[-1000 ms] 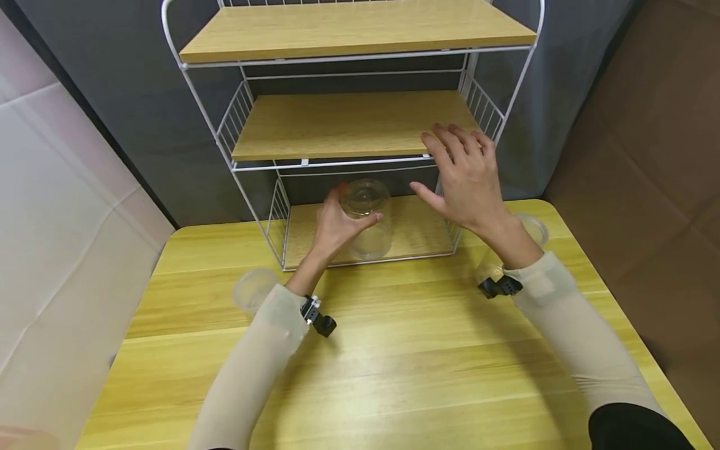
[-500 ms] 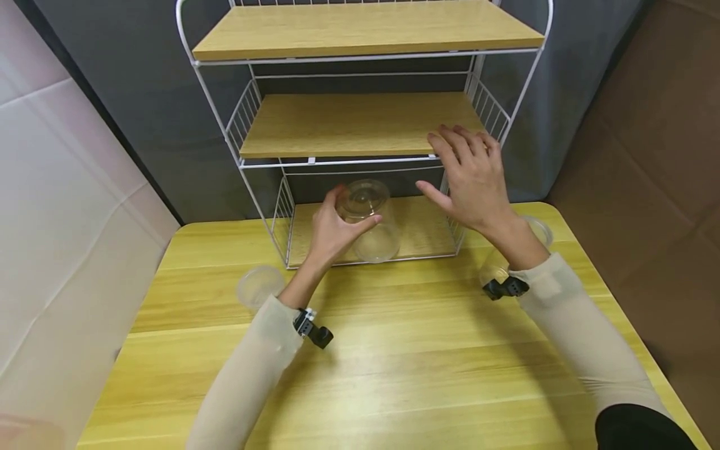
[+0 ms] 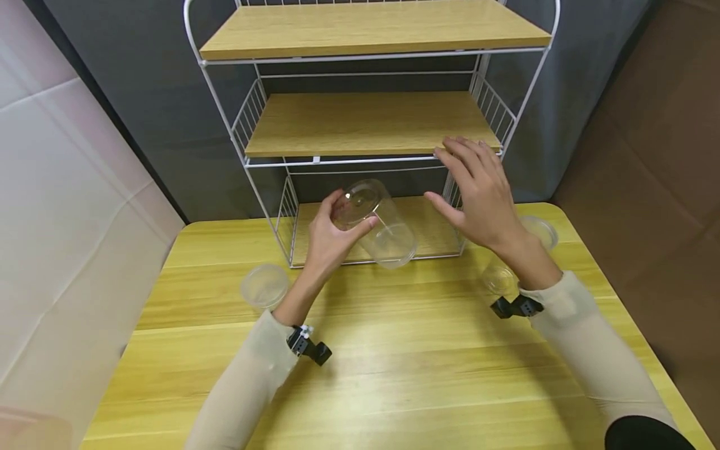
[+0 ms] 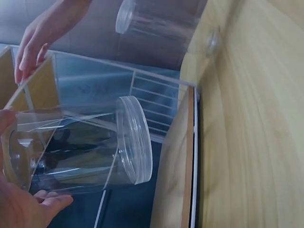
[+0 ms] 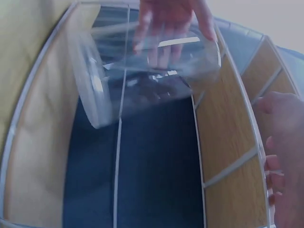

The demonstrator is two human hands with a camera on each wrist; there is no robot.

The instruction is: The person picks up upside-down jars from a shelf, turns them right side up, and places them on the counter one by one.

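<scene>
A clear plastic jar is gripped at its base end by my left hand, thumb and fingers on opposite sides. It leans, with its ridged lid end lower and to the right, in front of the rack's bottom opening. The left wrist view shows the jar with nothing visible inside. My right hand has its fingers extended and thumb spread, fingertips at the right front edge of the middle shelf. In the right wrist view the right hand lies beside the shelf rail, holding nothing.
The white wire rack has wooden boards, including the top shelf and bottom shelf. Another clear jar stands on the table behind my right wrist. A round clear plastic piece sits by my left wrist.
The jar has gone from nearly upright to leaning, its lid end swinging right and toward me out of the bottom opening. My right hand has drawn slightly down and back from the middle shelf.
</scene>
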